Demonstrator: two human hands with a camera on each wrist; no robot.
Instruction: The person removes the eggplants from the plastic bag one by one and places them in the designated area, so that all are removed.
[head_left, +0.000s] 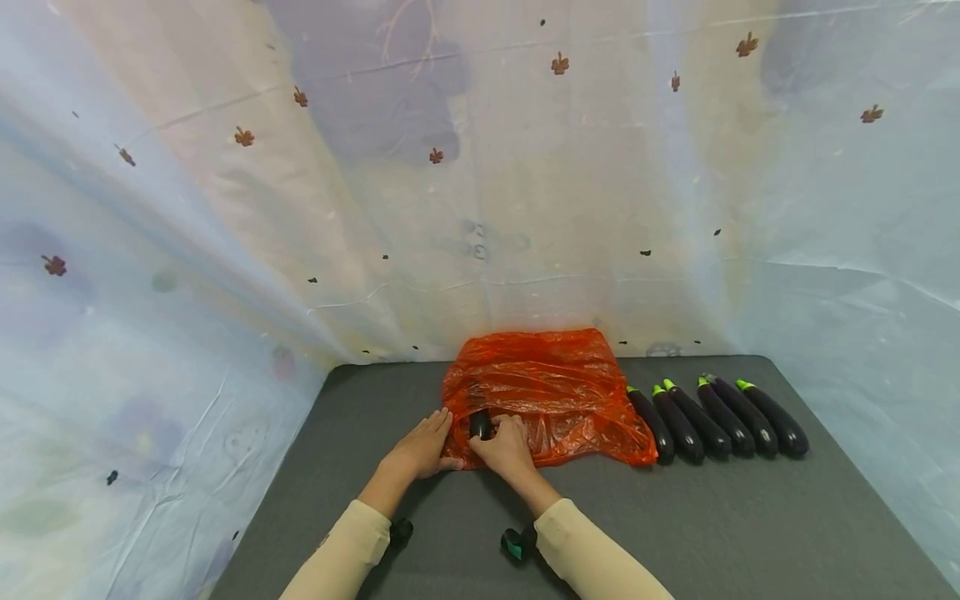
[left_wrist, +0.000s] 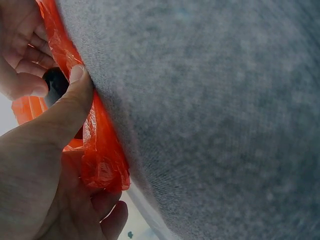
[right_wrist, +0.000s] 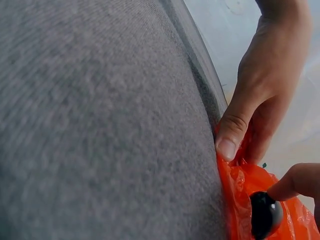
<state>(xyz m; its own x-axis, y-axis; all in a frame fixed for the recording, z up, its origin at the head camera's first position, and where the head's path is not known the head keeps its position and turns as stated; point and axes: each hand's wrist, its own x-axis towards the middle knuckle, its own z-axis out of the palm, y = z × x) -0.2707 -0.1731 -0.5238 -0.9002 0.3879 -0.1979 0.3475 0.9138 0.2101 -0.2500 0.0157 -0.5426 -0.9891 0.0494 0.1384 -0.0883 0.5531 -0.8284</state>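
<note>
A thin red plastic bag [head_left: 536, 358] lies on the grey table, its mouth towards me. One dark eggplant [head_left: 480, 424] is in the bag's mouth with its glossy rounded end showing; the rest is hidden by the bag. My left hand [head_left: 422, 447] grips the bag's left edge, thumb [left_wrist: 75, 95] on the near side. My right hand [head_left: 510, 450] holds the eggplant's near end between thumb and fingers. In the right wrist view, the right thumb [right_wrist: 300, 181] touches that dark end [right_wrist: 266, 215].
Several eggplants [head_left: 712, 425] with green stem ends lie side by side right of the bag, the leftmost against its edge. The grey table [head_left: 600, 533] backs onto patterned sheeting [head_left: 525, 208]. Dark devices [head_left: 517, 543] sit at both wrists.
</note>
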